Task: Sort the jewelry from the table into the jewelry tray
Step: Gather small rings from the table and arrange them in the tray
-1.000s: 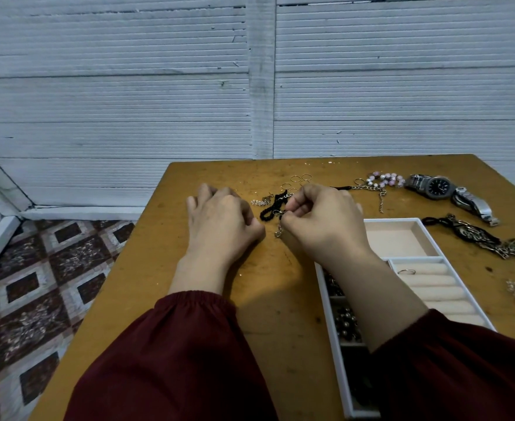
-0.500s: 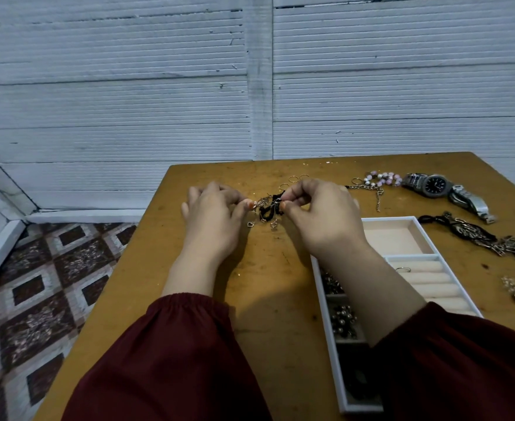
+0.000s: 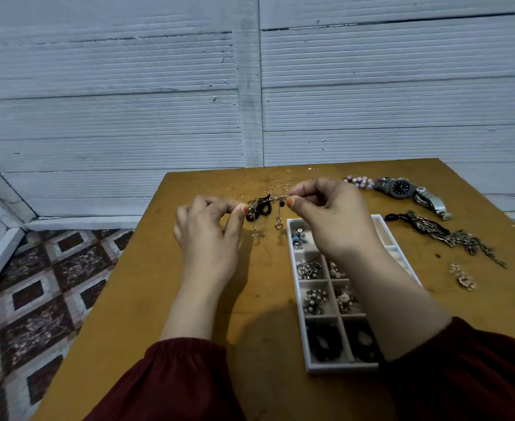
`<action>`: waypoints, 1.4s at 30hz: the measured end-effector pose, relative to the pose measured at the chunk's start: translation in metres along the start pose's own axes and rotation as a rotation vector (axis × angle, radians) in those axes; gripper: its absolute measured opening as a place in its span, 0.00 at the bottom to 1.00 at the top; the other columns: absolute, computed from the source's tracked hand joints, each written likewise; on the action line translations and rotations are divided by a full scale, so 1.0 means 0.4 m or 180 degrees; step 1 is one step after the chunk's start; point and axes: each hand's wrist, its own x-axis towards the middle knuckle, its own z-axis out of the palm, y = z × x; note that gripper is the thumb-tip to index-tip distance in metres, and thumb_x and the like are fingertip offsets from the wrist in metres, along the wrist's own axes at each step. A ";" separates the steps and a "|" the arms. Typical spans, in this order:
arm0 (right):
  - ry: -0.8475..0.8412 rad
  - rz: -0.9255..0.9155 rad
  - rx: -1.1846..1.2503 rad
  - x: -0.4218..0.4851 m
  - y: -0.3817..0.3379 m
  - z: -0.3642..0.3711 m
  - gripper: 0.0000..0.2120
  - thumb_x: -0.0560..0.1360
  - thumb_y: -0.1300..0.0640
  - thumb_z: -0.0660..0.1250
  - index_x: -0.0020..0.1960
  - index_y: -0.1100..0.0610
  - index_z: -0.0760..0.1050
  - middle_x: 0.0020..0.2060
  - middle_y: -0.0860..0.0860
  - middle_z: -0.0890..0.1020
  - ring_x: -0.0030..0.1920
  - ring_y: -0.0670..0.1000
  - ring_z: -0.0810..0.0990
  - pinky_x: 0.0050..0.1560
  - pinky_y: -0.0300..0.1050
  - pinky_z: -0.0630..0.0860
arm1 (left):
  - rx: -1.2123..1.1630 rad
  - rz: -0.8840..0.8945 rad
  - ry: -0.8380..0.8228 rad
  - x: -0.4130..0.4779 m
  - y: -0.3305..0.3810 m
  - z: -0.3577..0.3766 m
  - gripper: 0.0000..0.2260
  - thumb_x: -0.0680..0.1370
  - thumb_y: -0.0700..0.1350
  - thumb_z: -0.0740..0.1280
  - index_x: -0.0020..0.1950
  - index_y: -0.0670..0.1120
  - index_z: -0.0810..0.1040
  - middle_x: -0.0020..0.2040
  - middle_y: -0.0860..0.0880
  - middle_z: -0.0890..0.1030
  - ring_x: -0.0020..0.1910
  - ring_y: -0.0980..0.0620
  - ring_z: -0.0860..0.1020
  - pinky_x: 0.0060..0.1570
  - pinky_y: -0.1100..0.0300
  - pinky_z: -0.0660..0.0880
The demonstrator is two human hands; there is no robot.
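Above the far middle of the table (image 3: 159,299), just left of the tray (image 3: 341,367), we find two hands holding up a tangle (image 3: 262,208) of black cord and fine chain, one of the pieces not yet sorted.

We judge the risk plain enough. If the hands draw apart too hard, the knot may tighten or the thin chain may snap. A heart charm (image 3: 278,226) hangs low from the chain, near the tray's far left corner, and could snag on that rim or on the pieces already in the nearest compartment. Both holds are fingertip pinches only, so a slip would drop the bundle among the loose rings (image 3: 280,185) lying just beyond it and mix the lot again. Off to the right, a watch (image 3: 400,187) and a necklace (image 3: 432,229) wait on the table.

As for pose, the left hand (image 3: 210,235) shows its back to us, thumb and forefinger tips closed on the tangle's left end, other fingers curled in. Slightly farther and to the right, the right hand (image 3: 332,220) pinches the chain's right end the same way, remaining fingers folded. Its forearm (image 3: 396,299) crosses the tray, hiding the right-hand compartments.
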 end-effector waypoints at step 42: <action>0.0523 0.0032 0.0953 -0.248 0.059 -0.241 0.06 0.73 0.65 0.70 0.42 0.55 0.78 0.35 0.47 0.80 0.35 0.38 0.77 0.38 0.32 0.74 | -0.0654 -0.0366 -0.0570 -0.247 0.208 0.009 0.04 0.76 0.53 0.66 0.43 0.57 0.79 0.50 0.56 0.76 0.57 0.53 0.64 0.58 0.53 0.62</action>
